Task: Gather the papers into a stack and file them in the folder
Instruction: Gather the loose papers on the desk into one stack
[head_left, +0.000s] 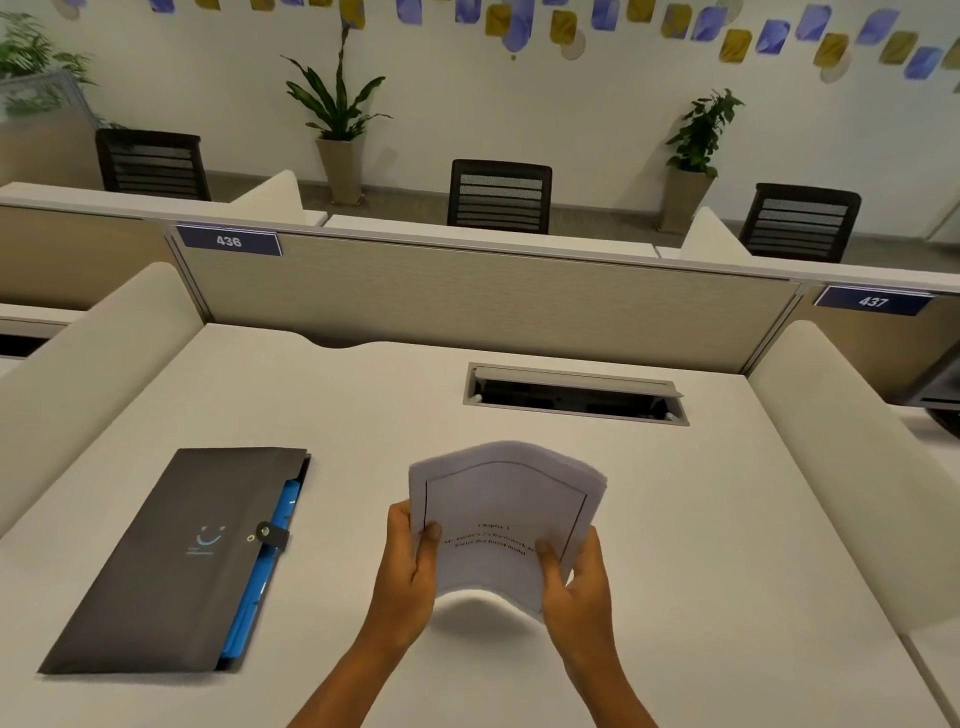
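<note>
Leftmost, at about eight o'clock on the white desk (701, 519), a dark grey folder (171, 561) lay flat and closed, its strap (272, 535) snapped over the right edge. Only a sliver of the blue dividers (260, 582) showed along that edge; what else it held was hidden. The pale logo on its cover was too small to read.

At six o'clock, the left hand (410, 566) was clamped on the left edge of the stack of papers (504, 525), thumb on top, fingers hidden beneath the sheets. The stack was held clear of the desk, bowed upward in the middle, its near edge blurred. The printed heading on the top sheet was too soft to make out.

The right hand (576, 582) gripped the stack's lower right corner, thumb pressed on the page. Both forearms were cut off by the bottom edge.

At one o'clock, the open cable hatch (574, 395) showed only a dark interior.
</note>
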